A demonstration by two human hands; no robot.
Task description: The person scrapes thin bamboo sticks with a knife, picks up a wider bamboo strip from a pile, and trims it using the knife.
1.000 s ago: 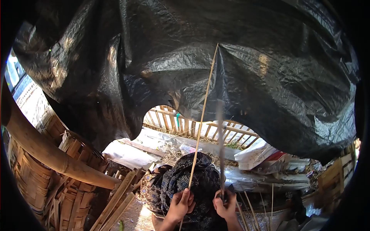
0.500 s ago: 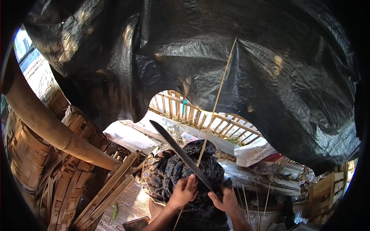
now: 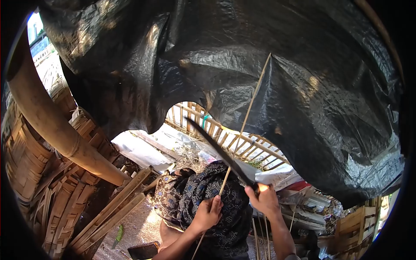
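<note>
A long thin bamboo strip point(image 3: 248, 110) rises from my left hand point(image 3: 208, 212), whose fingers are wrapped round its lower part. Its top end reaches up against the black plastic sheet point(image 3: 208, 65). My right hand point(image 3: 264, 200) grips the handle of a long dark knife point(image 3: 216, 148). The blade points up and to the left and crosses the strip above my left hand. Below lies dark patterned cloth point(image 3: 199, 186) over my lap.
A thick bamboo pole point(image 3: 56, 125) curves down the left side beside woven baskets point(image 3: 26, 160). Split bamboo pieces point(image 3: 110, 208) lean near my left arm. Behind the sheet's opening stands a slatted bamboo fence point(image 3: 216, 130). A dark flat object point(image 3: 144, 251) lies at the bottom.
The knife, upright a second ago, swung across the strip to the left, then rose with my right hand. My left hand still holds the strip. The view has shifted.
</note>
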